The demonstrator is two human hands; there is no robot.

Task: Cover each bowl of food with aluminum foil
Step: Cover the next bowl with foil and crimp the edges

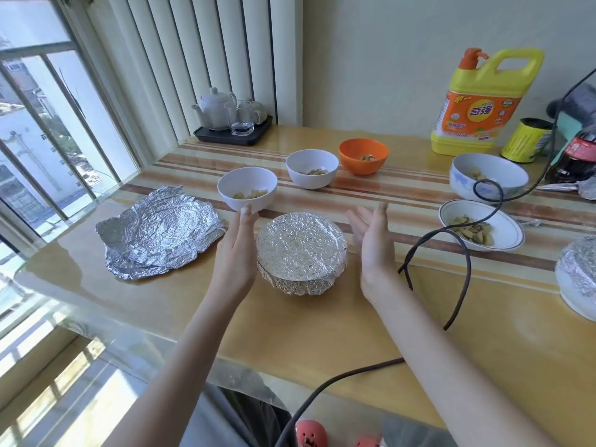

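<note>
A foil-covered bowl (301, 253) stands in front of me on the table. My left hand (237, 250) is flat beside its left wall with straight fingers, close to it or touching. My right hand (371, 240) hovers to its right, open and apart from it. Loose foil sheets (159, 230) lie at the left. Uncovered bowls with food stand behind: a white bowl (246, 188), a second white bowl (312, 167), an orange bowl (363, 155), a blue-patterned bowl (488, 175) and a shallow rimmed bowl (482, 224). Another foil-covered bowl (577, 275) sits at the right edge.
A dark cable (458, 253) loops over the right half of the table and the two right-hand bowls. A yellow detergent jug (480, 104), a yellow can (529, 140) and a cola bottle (577, 156) stand at the back right. A tea set on a black tray (233, 130) sits at the back left.
</note>
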